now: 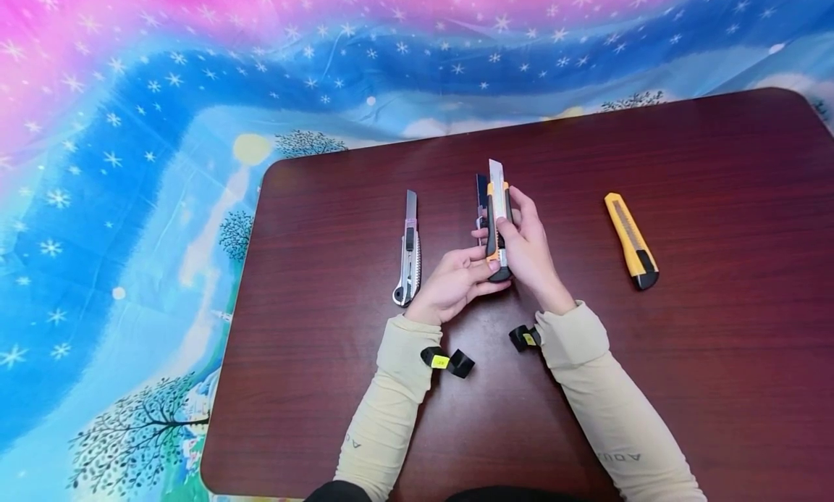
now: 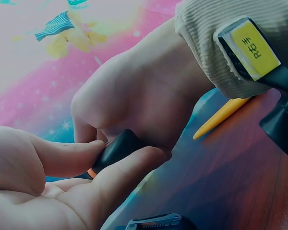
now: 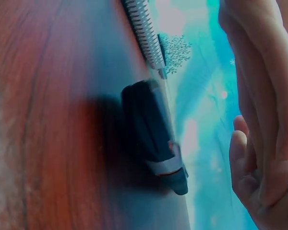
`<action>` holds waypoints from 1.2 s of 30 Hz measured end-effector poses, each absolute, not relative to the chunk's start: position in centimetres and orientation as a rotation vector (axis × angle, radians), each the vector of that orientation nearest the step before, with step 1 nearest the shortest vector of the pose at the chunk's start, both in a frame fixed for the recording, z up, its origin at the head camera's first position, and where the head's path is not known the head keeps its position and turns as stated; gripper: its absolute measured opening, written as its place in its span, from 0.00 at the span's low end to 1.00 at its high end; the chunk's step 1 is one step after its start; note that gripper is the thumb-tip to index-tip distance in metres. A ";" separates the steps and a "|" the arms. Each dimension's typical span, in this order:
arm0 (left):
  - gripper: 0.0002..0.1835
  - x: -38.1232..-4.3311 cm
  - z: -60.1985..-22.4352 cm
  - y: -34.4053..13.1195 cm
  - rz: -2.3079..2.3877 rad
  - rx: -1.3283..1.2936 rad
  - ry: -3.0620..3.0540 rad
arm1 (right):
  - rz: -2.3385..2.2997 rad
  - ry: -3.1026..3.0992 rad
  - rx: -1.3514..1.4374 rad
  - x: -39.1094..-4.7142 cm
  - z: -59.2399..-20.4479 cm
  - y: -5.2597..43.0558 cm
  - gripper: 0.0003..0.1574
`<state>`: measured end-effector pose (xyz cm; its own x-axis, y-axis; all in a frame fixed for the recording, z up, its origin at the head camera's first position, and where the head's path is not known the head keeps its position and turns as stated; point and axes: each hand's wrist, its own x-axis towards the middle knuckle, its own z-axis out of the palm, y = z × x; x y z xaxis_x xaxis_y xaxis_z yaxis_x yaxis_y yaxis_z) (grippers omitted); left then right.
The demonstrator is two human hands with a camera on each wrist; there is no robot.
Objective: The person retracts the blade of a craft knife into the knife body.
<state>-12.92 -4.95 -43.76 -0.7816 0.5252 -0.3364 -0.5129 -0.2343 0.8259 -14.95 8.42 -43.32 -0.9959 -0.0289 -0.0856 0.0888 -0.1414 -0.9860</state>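
Observation:
An orange-and-black utility knife (image 1: 498,205), its blade out and pointing away, is held in both hands above the table. My right hand (image 1: 533,252) grips its body from the right, the thumb lying along its upper face. At the near end, my left hand (image 1: 449,285) pinches the black butt (image 2: 120,152) between thumb and fingers. Behind the held knife lies a dark utility knife (image 1: 481,189), partly hidden in the head view; in the right wrist view its black body (image 3: 146,122) shows on the table.
A silver-grey utility knife (image 1: 407,252) with its blade out lies left of the hands. To the right lies a yellow utility knife (image 1: 629,241) with a black end. The dark red wooden table (image 1: 730,386) meets a patterned cloth (image 1: 215,82) at its far and left edges.

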 end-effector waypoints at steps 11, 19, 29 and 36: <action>0.21 -13.0 -43.4 -5.1 2.035 0.009 1.396 | -2.573 1.873 0.066 -14.4 -43.3 7.9 0.36; 0.20 -12.9 -43.2 -5.1 2.023 0.002 1.402 | -2.633 1.865 0.055 -14.4 -43.7 7.5 0.36; 0.20 -13.0 -43.5 -5.2 2.027 -0.015 1.387 | -2.667 1.733 0.070 -14.5 -43.8 7.5 0.38; 0.21 -13.1 -43.5 -5.3 2.030 -0.001 1.378 | -2.658 1.691 0.089 -14.6 -43.6 7.5 0.38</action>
<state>-13.09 -5.31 -43.52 -0.7724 0.5251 -0.3572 -0.5258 -0.2131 0.8235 -14.58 7.55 -43.56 -0.9984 0.0386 -0.0425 0.0221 -0.4239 -0.9054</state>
